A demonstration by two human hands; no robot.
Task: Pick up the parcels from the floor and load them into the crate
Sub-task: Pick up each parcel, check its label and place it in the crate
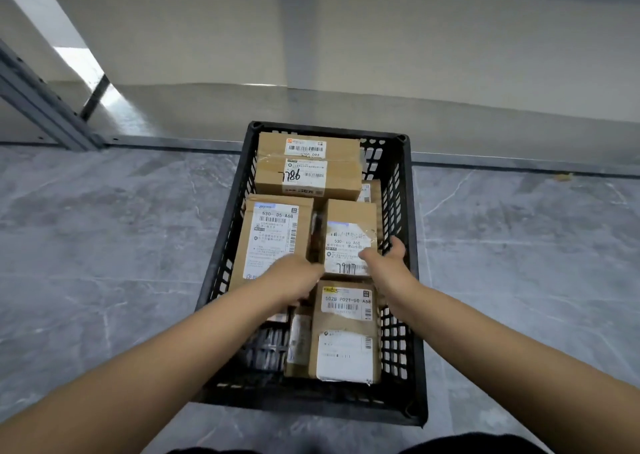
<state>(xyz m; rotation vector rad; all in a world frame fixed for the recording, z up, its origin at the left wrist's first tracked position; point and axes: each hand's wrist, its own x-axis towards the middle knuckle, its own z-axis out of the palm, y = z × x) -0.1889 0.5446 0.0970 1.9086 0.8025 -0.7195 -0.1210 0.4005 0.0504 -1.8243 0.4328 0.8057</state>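
A black slatted crate stands on the floor, filled with several brown cardboard parcels bearing white labels. A small parcel lies in the middle right of the crate, between my two hands. My left hand is at its near left corner, back of the hand up, its fingers hidden in the gap beside a long parcel. My right hand is at the small parcel's near right corner, thumb on the label and fingers straight along its right side. Another parcel lies nearer to me.
The crate sits on grey marble-patterned floor, close to a pale wall with a low ledge. A grey metal rack leg slants down at the far left. No parcels lie on the visible floor.
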